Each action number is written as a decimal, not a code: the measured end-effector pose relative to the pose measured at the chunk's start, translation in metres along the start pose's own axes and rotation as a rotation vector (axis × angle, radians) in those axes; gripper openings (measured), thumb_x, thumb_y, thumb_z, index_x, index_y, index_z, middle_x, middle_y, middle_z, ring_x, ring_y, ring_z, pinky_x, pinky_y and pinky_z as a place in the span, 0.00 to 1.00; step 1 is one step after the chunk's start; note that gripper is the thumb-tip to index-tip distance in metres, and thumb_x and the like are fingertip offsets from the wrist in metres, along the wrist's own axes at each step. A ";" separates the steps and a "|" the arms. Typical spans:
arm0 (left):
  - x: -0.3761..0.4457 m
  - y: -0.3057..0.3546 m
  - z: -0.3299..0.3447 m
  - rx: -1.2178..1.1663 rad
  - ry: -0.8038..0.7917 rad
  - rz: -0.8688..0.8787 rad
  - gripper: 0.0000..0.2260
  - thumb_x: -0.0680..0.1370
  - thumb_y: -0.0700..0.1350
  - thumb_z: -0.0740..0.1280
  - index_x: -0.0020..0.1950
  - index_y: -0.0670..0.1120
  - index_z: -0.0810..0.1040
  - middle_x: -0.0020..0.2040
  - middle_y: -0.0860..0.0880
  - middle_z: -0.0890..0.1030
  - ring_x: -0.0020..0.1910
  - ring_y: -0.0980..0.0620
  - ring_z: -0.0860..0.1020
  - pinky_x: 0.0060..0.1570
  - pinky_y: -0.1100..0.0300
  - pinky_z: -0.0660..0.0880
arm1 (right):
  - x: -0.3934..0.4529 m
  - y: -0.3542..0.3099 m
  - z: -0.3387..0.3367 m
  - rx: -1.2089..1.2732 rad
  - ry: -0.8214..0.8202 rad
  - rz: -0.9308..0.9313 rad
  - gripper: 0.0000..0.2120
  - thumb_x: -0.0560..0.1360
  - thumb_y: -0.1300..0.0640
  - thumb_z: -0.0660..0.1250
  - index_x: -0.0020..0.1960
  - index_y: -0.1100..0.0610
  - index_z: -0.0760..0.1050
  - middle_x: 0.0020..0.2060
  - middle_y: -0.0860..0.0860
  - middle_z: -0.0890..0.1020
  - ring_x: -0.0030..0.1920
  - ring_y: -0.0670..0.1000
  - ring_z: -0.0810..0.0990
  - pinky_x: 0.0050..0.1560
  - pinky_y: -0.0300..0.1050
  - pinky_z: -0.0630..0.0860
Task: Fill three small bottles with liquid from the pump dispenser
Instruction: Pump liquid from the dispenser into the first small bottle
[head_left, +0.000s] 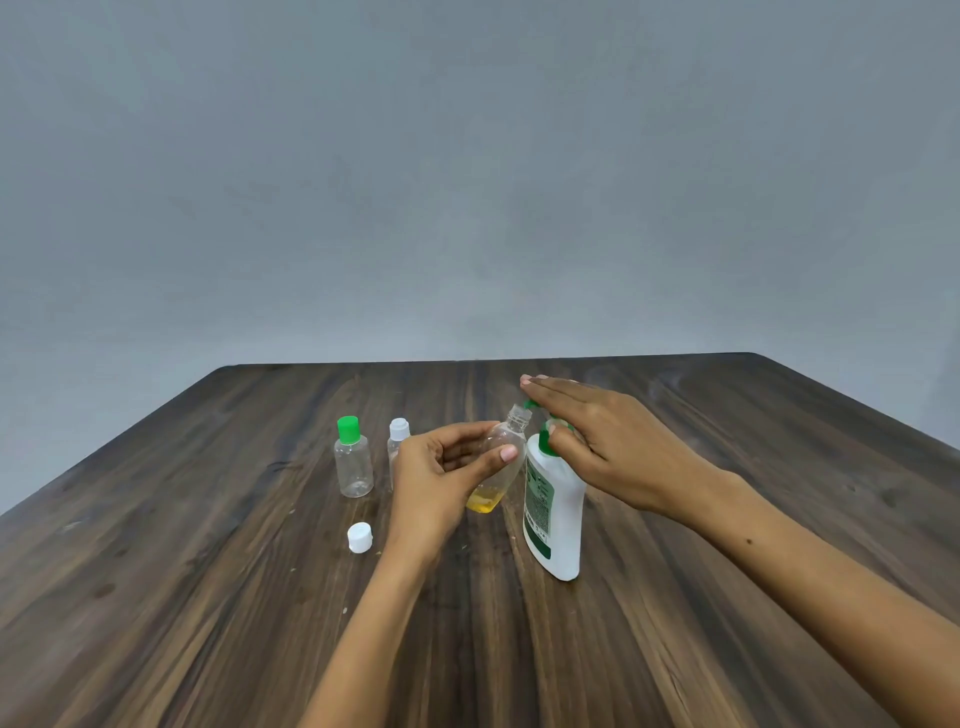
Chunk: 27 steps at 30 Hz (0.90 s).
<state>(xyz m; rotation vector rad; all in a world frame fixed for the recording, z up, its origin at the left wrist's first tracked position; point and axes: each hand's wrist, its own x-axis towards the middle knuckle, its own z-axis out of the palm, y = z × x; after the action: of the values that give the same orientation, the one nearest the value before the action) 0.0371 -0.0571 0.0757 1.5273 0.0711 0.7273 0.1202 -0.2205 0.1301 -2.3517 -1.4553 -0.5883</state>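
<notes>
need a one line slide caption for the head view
Left hand tilts an uncapped small bottle to the pump dispenser while the right hand presses the pump.

bottles (355, 457) left of dispenser (555, 519), on table (727, 597)

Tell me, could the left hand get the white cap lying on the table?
Probably not yet: the left hand grips the tilted open bottle at the pump spout. The loose white cap lies uncovered nearby.

Head view, from the near edge of the table

It looks forward and slightly down along the wooden table (208, 597) toward its far edge and the grey wall (467, 182), close over the near half.
</notes>
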 end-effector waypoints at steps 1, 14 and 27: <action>0.000 0.000 0.000 0.006 -0.001 0.000 0.15 0.64 0.44 0.77 0.50 0.47 0.84 0.45 0.50 0.87 0.47 0.55 0.84 0.46 0.66 0.79 | 0.001 -0.001 0.000 -0.010 -0.007 -0.003 0.30 0.75 0.47 0.44 0.74 0.55 0.63 0.72 0.47 0.65 0.72 0.42 0.61 0.66 0.27 0.51; -0.001 0.000 0.000 0.012 -0.008 0.001 0.14 0.66 0.41 0.77 0.51 0.45 0.84 0.44 0.51 0.87 0.46 0.56 0.84 0.43 0.68 0.78 | -0.006 -0.003 0.001 -0.145 -0.037 -0.027 0.33 0.73 0.47 0.42 0.74 0.58 0.62 0.72 0.52 0.66 0.72 0.46 0.61 0.69 0.32 0.44; 0.001 0.000 -0.003 0.007 -0.024 0.000 0.12 0.67 0.38 0.77 0.49 0.47 0.84 0.42 0.52 0.87 0.45 0.56 0.85 0.43 0.68 0.78 | -0.008 -0.006 0.005 -0.134 -0.019 0.002 0.29 0.75 0.49 0.46 0.74 0.58 0.62 0.71 0.53 0.68 0.71 0.48 0.64 0.68 0.32 0.47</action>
<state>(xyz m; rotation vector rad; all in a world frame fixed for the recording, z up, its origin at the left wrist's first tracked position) 0.0360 -0.0540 0.0755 1.5426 0.0564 0.7092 0.1124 -0.2221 0.1225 -2.4661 -1.4632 -0.6849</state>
